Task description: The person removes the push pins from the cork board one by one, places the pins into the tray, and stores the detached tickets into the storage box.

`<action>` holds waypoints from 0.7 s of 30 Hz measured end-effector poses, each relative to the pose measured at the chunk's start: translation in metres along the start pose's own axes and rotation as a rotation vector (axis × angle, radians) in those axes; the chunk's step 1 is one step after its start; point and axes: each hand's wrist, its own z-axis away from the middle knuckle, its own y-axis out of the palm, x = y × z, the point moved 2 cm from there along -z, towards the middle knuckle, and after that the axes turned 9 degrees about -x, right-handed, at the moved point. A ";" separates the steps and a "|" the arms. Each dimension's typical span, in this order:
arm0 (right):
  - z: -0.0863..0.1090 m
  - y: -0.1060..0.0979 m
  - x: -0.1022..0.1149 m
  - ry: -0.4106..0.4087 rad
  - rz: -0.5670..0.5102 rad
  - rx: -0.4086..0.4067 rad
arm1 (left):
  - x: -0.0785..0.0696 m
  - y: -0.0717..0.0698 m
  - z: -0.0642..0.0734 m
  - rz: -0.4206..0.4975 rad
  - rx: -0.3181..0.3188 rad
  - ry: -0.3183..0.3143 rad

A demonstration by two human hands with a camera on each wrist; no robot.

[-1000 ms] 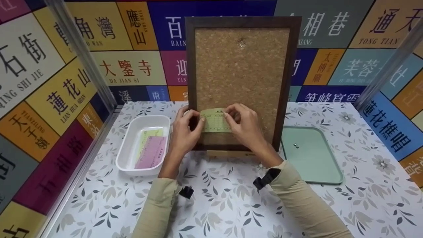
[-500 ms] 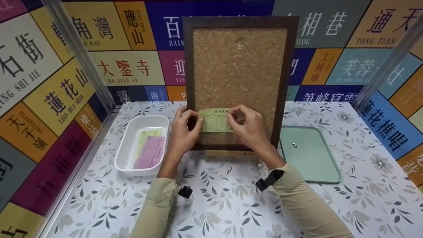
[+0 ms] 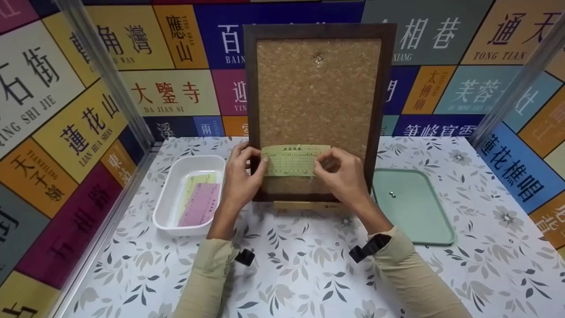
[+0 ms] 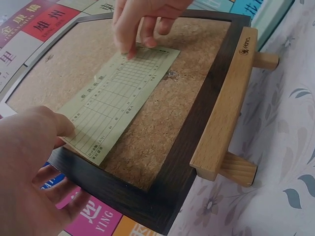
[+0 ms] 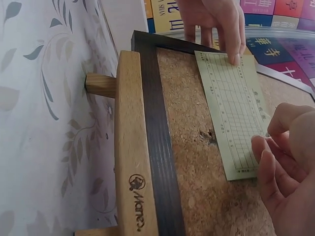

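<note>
A pale green receipt slip [image 3: 287, 162] lies sideways across the lower part of a dark-framed corkboard [image 3: 318, 97]. My left hand [image 3: 242, 172] presses the slip's left end with the thumb. Its other fingers reach past the frame's left side, as the left wrist view shows. My right hand [image 3: 343, 171] is at the slip's right end, fingers bent and forefinger tip on the paper. Thumb and forefinger come together there; I cannot tell whether they hold something. A small bright spot shows at the slip's top edge. In the right wrist view the printed form [image 5: 234, 113] lies fairly flat.
A white tub [image 3: 165, 201] to the left contains a pink slip [image 3: 201, 205] and a yellow-green one. On the right lies a green tray [image 3: 426, 216] with small shiny metal pieces [image 3: 392, 194]. A wooden stand [image 4: 226, 108] supports the board on a flowered tablecloth.
My right hand has slid rightward along the slip, uncovering more of its printed face. The left hand keeps its place on the left end. The view has shifted slightly.
</note>
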 end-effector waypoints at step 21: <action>0.026 -0.044 -0.010 0.072 -0.017 -0.083 | 0.006 -0.014 0.001 0.027 -0.007 -0.025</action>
